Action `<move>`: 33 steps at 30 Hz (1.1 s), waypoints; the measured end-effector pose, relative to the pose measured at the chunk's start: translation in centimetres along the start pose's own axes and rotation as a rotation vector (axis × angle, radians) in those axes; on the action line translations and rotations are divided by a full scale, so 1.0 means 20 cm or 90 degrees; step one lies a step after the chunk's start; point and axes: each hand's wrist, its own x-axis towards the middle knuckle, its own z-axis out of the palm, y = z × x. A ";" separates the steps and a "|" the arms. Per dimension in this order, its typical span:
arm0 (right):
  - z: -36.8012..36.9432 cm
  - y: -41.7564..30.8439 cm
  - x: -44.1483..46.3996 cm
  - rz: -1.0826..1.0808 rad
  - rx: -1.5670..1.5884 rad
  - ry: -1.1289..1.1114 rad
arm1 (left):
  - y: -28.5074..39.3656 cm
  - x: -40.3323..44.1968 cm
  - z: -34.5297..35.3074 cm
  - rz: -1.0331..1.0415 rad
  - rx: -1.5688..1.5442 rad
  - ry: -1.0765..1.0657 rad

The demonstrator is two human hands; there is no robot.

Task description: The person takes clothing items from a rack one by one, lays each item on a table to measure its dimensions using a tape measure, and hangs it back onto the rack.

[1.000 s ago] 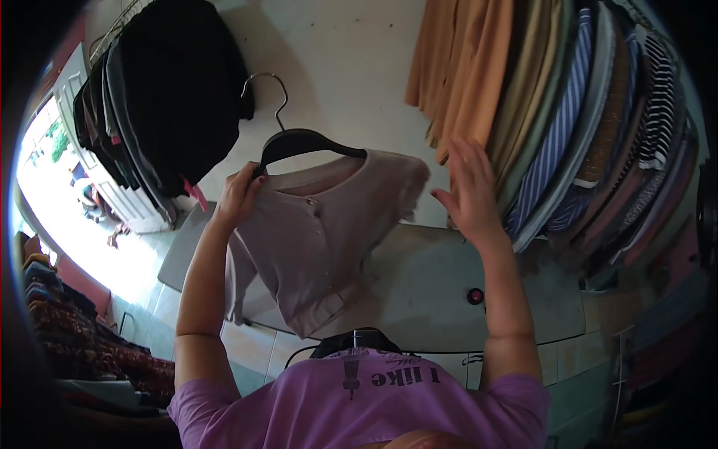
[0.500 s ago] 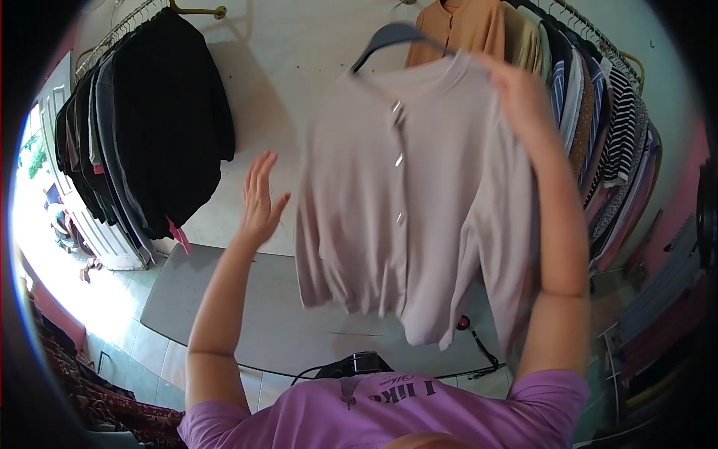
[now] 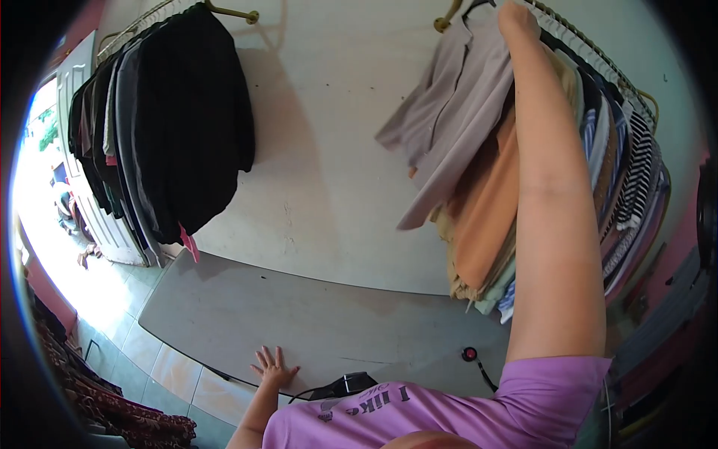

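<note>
High at the right clothes rail, my right hand (image 3: pixel 518 21) is closed at the shoulder of a pale greyish-pink button-front top (image 3: pixel 458 97). The top hangs from a dark hanger (image 3: pixel 479 7) and swings out to the left, in front of an orange garment (image 3: pixel 490 209). Exactly where the fingers grip, hanger or cloth, is partly hidden. My left hand (image 3: pixel 274 368) rests flat with spread fingers on the near edge of the grey table (image 3: pixel 224 314), holding nothing.
Several garments crowd the right rail (image 3: pixel 576 41). Black clothes (image 3: pixel 191 127) hang from a left rail (image 3: pixel 250 16) beside an open door (image 3: pixel 75 112). A black object with a cord (image 3: pixel 351 384) and a small red-and-black item (image 3: pixel 469 354) lie at the table's near side.
My right hand has carried the top up and right, from over the table to the rail. My left hand has come down from mid-air onto the table.
</note>
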 end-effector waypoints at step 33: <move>-0.16 0.42 -0.07 -0.030 -0.320 -0.119 | 0.03 -0.05 -0.08 -0.024 -0.027 -0.036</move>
